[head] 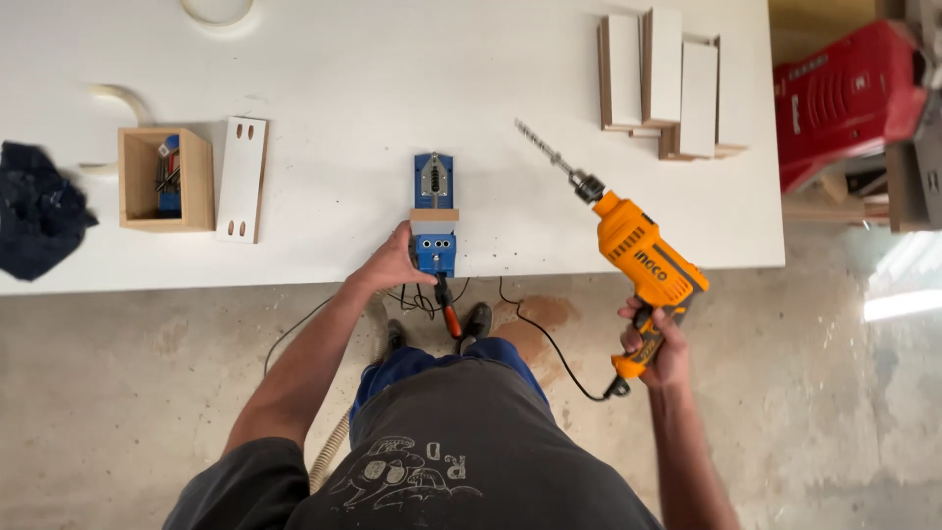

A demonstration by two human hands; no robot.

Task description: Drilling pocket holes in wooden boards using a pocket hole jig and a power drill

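dark cloth [37,208] at tabletop [343,79] left edge | open wooden box [165,179], drilled white panel [241,179] beside it | left hand [395,263] clasps blue jig [434,216] at front edge | right hand [655,344] clamped on orange drill [643,257], off front edge | stacked boards [667,83] far right corner

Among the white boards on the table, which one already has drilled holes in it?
The single white board lying flat beside the small wooden box, on the left. It shows paired holes near each end. The boards in the stack at the far right show none.
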